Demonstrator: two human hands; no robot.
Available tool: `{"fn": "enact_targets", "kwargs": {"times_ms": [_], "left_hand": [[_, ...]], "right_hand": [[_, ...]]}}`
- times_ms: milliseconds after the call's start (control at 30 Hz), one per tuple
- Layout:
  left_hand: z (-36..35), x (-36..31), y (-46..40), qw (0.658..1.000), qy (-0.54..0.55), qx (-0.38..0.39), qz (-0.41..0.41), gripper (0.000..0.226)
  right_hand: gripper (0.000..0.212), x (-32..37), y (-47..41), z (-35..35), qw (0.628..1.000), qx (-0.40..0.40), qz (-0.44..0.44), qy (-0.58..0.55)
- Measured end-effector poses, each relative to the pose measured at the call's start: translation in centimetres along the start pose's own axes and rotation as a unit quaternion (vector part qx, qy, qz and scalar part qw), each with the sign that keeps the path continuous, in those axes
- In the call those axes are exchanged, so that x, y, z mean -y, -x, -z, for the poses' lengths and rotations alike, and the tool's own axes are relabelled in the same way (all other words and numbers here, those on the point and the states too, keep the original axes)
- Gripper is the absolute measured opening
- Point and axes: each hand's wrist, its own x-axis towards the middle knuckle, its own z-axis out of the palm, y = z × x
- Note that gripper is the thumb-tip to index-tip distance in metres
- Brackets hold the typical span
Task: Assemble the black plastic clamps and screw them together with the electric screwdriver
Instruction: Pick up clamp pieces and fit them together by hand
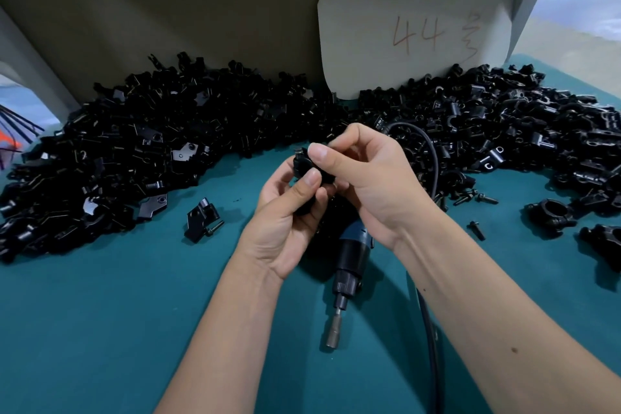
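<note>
- I am holding a black clamp (307,166) up over the middle of the counter (100,312), between both my hands.
- My left hand (285,222) is curling its fingers around the clamp from below, with the thumb pressing on its near face.
- My right hand (366,178) is coming in from the right, its thumb and fingers pinching the top of the same clamp.
- The electric screwdriver (349,265) is lying on the counter just under my hands, its metal bit (334,329) pointing toward me and its cable (426,158) looping away to the far right.
- A big heap of loose black parts (151,144) is spreading across the far left of the counter, and another heap (504,131) is filling the far right.
- One single part (201,220) is sitting apart on the left, with a screw touching it.
- A few loose screws (477,198) are lying to the right of my hands, and an assembled clamp (551,213) is resting further right.
- A pale card (413,30) marked "44" is leaning at the back.
</note>
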Motion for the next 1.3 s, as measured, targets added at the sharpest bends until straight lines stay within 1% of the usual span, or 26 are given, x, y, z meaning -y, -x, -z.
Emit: {"fn": "enact_targets", "kwargs": {"times_ms": [67,100,133,167,200,233,267,333,367,500,567,633,733,767,800,867,933,967,1033,1100,1133,1167,1200,1233,1267,1300], "left_hand": [[0.1,0.0,-0.1,1.000,0.008,-0.007,-0.002,0.029],[0.1,-0.1,-0.2,1.000,0.006,-0.012,-0.006,0.024],[0.2,-0.2,-0.2,1.000,-0.002,-0.014,-0.010,0.026],[0.3,-0.2,-0.2,1.000,-0.012,-0.013,-0.011,0.035],[0.2,-0.1,-0.2,1.000,-0.019,-0.011,-0.008,0.044],[0.1,0.0,-0.2,1.000,-0.019,-0.009,-0.004,0.048],[0.1,0.1,-0.2,1.000,-0.014,-0.008,-0.001,0.045],[0.1,0.2,-0.2,1.000,-0.005,-0.018,0.000,0.027],[0.1,0.1,-0.2,1.000,-0.006,-0.022,-0.002,0.022],[0.4,-0.1,0.0,1.000,-0.022,-0.016,-0.010,0.039],[0.3,0.1,-0.1,0.999,-0.032,-0.016,-0.011,0.034],[0.2,0.2,-0.1,0.999,-0.036,-0.034,-0.006,0.031],[0.3,0.2,-0.4,0.996,-0.070,-0.063,-0.006,0.052],[0.2,0.3,-0.5,0.995,-0.076,-0.071,-0.007,0.055],[0.2,0.3,-0.5,0.994,-0.075,-0.077,-0.006,0.054],[0.1,0.4,-0.6,0.994,-0.063,-0.085,0.000,0.045],[0.1,0.4,-0.7,0.995,-0.050,-0.091,0.000,0.030],[0.2,0.3,-0.8,0.994,-0.055,-0.099,-0.002,0.027],[0.3,0.0,-0.9,0.991,-0.061,-0.115,-0.004,0.023],[0.2,-0.4,-0.9,0.994,-0.008,-0.109,0.002,0.019],[0.2,-0.6,-0.8,0.994,0.034,-0.100,0.012,0.020],[0.2,-0.6,-0.7,0.993,0.076,-0.092,0.026,0.020],[0.3,-0.7,-0.6,0.989,0.114,-0.084,0.040,0.022],[0.4,-0.8,-0.5,0.985,0.145,-0.077,0.052,0.024],[0.6,-0.8,-0.4,0.982,0.166,-0.071,0.061,0.025],[0.7,-0.9,-0.4,0.980,0.175,-0.068,0.065,0.025]], "right_hand": [[0.006,0.0,0.0,0.3,1.000,0.031,-0.004,0.002],[0.011,0.1,0.0,0.4,0.999,0.039,-0.008,0.011],[0.012,0.3,0.0,0.2,0.999,0.038,-0.009,0.020],[0.010,0.4,0.0,0.1,0.999,0.027,-0.004,0.028],[0.013,0.3,0.0,0.0,1.000,0.011,0.000,0.026],[0.019,0.2,0.0,-0.1,1.000,-0.001,0.003,0.023],[0.020,0.1,0.0,-0.1,1.000,-0.002,0.002,0.018],[0.012,0.1,-0.1,0.1,0.999,0.024,-0.004,0.027],[0.014,0.2,-0.1,0.2,0.999,0.033,-0.005,0.036],[0.019,0.4,-0.1,0.0,0.999,0.009,0.001,0.039],[0.023,0.3,0.0,-0.3,0.999,-0.002,-0.002,0.033],[0.021,0.1,0.0,-0.3,0.999,-0.008,0.002,0.051],[0.025,-0.3,0.0,-0.6,0.994,-0.022,0.017,0.107],[0.026,-0.4,0.1,-0.7,0.992,-0.025,0.018,0.122],[0.025,-0.5,0.1,-0.7,0.991,-0.025,0.019,0.131],[0.022,-0.5,-0.1,-0.7,0.991,-0.017,0.018,0.132],[0.013,-0.3,-0.2,-0.3,0.990,0.021,0.018,0.137],[0.009,-0.2,-0.1,-0.1,0.987,0.045,0.023,0.151],[0.014,-0.1,-0.1,0.2,0.977,0.066,0.040,0.200],[0.017,-0.2,-0.2,0.0,0.975,0.033,0.050,0.216],[0.015,-0.2,-0.2,-0.2,0.975,-0.009,0.061,0.215],[0.014,-0.3,-0.2,-0.3,0.967,-0.069,0.083,0.233],[0.017,-0.3,-0.3,-0.1,0.940,-0.141,0.115,0.290],[0.020,-0.3,-0.4,0.4,0.893,-0.204,0.145,0.374],[0.023,-0.1,-0.4,1.0,0.829,-0.247,0.155,0.477],[0.027,0.2,-0.4,1.6,0.759,-0.265,0.132,0.579]]}}
